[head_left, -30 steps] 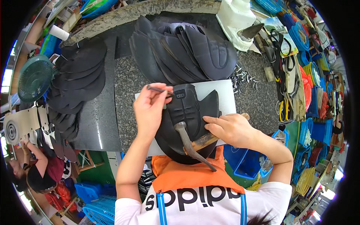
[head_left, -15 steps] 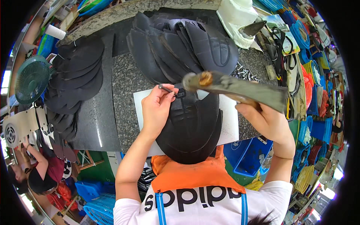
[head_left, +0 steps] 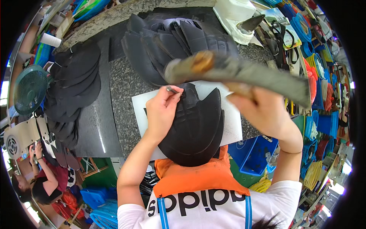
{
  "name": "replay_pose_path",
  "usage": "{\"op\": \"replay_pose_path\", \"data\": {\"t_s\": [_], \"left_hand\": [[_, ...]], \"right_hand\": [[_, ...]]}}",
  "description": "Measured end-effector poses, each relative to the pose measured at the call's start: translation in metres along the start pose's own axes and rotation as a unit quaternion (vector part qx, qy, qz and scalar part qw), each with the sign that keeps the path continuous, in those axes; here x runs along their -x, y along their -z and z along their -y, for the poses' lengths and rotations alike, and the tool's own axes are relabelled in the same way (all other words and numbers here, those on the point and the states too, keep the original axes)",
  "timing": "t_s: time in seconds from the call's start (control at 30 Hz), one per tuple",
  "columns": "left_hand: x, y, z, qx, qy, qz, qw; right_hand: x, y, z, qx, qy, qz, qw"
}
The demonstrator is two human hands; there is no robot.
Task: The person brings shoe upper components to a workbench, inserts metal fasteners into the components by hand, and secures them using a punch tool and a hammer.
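My left hand [head_left: 162, 112] pinches a short, dark metal punch [head_left: 172, 89] over the upper edge of a black moulded sheet piece [head_left: 190, 133]. That piece has a rounded near end and lies on a white board [head_left: 233, 124], reaching to the orange apron at my body. My right hand [head_left: 263, 110] grips the handle of a hammer [head_left: 244, 72], its fingers partly hidden under the long grey head. The hammer is blurred by motion, and its round end hangs above and just beyond the punch. Whether the punch tip touches the sheet is hidden by my fingers.
Behind the board lies a pile of similar black pieces [head_left: 164, 49]; another stack [head_left: 76, 76] overlaps at the left. A white machine-like block [head_left: 234, 15] stands at the back right. Below the table edge sits a blue bin [head_left: 257, 156]. Another person [head_left: 45, 179] is at far left.
The hammer has swung left and up with my right hand, now more blurred. An upper flap of the black piece has shifted, baring more white board. My left hand stays nearly in place with the punch.
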State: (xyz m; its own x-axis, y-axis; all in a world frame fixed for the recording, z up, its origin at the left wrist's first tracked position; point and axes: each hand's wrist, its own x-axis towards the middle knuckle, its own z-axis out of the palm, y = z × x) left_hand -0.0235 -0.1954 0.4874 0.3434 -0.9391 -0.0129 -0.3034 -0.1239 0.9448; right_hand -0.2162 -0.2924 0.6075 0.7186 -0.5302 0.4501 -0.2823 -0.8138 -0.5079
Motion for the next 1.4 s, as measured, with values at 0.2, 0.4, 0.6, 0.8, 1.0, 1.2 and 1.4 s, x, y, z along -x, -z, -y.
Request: {"op": "replay_pose_path", "data": {"t_s": [0.2, 0.4, 0.6, 0.8, 1.0, 1.2, 1.4], "left_hand": [[0.011, -0.005, -0.007, 0.063, -0.02, -0.028, 0.997], [0.086, -0.007, -0.009, -0.009, -0.086, 0.18, 0.98], [0.1, -0.001, -0.012, 0.001, -0.092, 0.218, 0.972], [0.09, 0.017, -0.021, 0.032, -0.037, 0.107, 0.993], [0.038, 0.039, -0.031, 0.258, -0.067, -0.167, 0.949], [-0.002, 0.017, -0.003, 0.264, 0.035, -0.058, 0.962], [-0.005, 0.0, 0.006, 0.248, 0.078, -0.032, 0.965]], "right_hand": [[0.014, -0.018, -0.069, 0.232, 0.003, 0.102, 0.967], [0.02, -0.027, -0.141, 0.2, -0.014, 0.206, 0.958], [-0.006, -0.019, -0.14, 0.242, 0.049, 0.296, 0.923], [0.006, -0.018, -0.131, 0.233, 0.183, 0.24, 0.925], [0.037, -0.05, -0.04, 0.024, 0.222, 0.172, 0.959], [0.068, -0.064, -0.016, -0.104, 0.193, 0.266, 0.939], [0.063, -0.048, -0.016, -0.126, 0.091, 0.329, 0.931]]}}
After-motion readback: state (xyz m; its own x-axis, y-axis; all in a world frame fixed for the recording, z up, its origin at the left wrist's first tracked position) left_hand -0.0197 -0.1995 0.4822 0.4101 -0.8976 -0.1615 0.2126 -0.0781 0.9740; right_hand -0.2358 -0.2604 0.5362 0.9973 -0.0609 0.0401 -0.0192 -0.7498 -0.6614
